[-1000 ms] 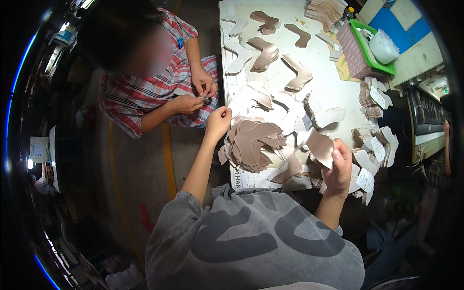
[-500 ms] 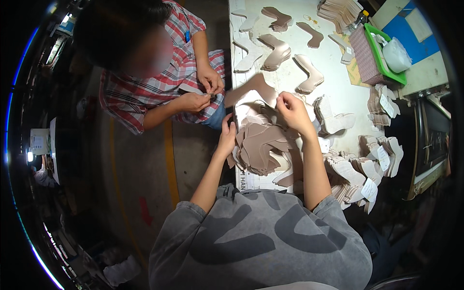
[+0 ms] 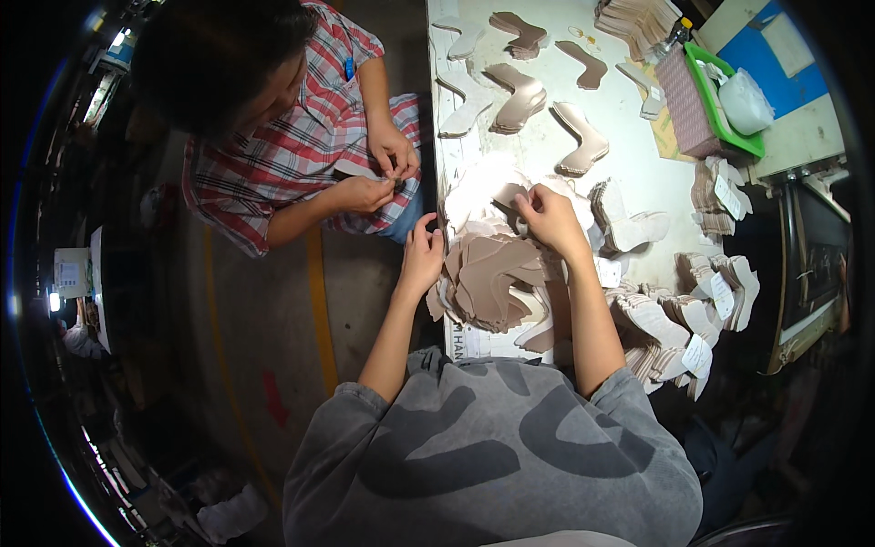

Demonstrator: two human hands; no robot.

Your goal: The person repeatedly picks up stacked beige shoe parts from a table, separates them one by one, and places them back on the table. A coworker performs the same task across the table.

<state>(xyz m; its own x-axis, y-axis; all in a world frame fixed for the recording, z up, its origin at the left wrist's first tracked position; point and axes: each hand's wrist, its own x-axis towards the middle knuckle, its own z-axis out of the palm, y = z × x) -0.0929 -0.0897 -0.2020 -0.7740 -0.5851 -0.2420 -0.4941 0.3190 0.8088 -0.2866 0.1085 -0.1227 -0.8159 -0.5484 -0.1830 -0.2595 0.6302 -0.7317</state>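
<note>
My right hand [image 3: 554, 221] is closed in a pinch over the far side of the heap, at the brown end of a cut piece [image 3: 507, 193]. Strong glare washes out the rest of that piece. Just nearer lies a messy pile of brown, boomerang-shaped cut pieces [image 3: 492, 273], fanned out at the table's left edge. Beside this pile, at the edge, my left hand [image 3: 423, 259] has loosely bent fingers spread apart and holds nothing. Pale pieces [image 3: 474, 196] under the lamp glare lie beyond the brown pile.
Small stacks of similar pieces [image 3: 518, 96] stand across the white table [image 3: 629, 137]. Tagged bundles [image 3: 674, 337] crowd the right side. A green basket [image 3: 720, 100] holds a white plastic bag. To the left sits a co-worker in a plaid shirt [image 3: 310, 146], both hands holding a small piece.
The brown cut piece, held up in my right hand earlier, has come down onto the glare-lit heap. My left hand has barely moved.
</note>
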